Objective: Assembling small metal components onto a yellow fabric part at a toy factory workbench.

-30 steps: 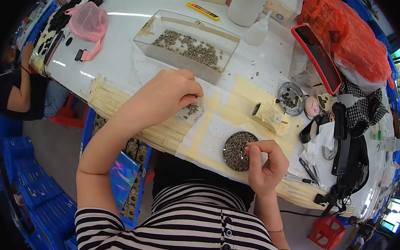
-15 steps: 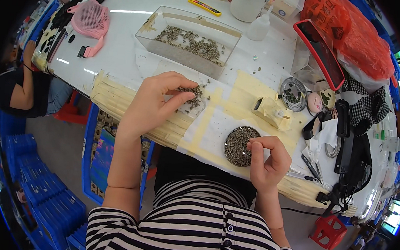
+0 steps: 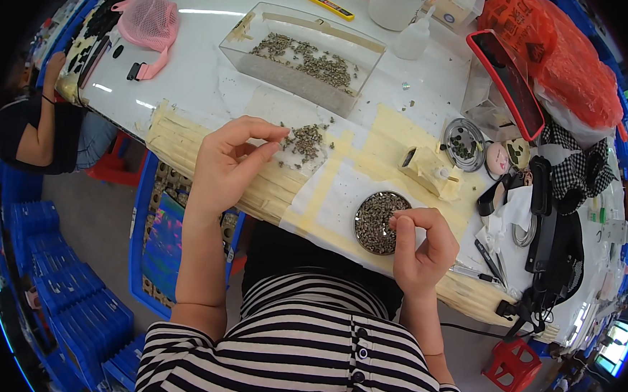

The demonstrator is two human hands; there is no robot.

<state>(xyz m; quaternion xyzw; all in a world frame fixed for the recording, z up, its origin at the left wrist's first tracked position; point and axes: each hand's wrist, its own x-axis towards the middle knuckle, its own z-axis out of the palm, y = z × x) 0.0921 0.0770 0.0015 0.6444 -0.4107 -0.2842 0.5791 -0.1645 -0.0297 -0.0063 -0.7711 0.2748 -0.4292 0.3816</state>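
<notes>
Glossy white table [image 3: 213, 82], clear plastic tray [image 3: 302, 55], metal dish [image 3: 378, 222].

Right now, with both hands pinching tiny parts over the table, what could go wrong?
1. The loose pile of small parts lies near the table's front edge; the left hand might sweep some off.
2. The round dish full of parts sits by the right hand and could be knocked over.
3. A piece pinched in either hand's fingertips could slip and fall into the lap.

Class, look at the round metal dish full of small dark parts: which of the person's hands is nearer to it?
Right. The right hand pinches at the rim of the round metal dish, fingertips over its edge. The left hand is well off to the dish's left, beside the loose pile of small parts.
</notes>
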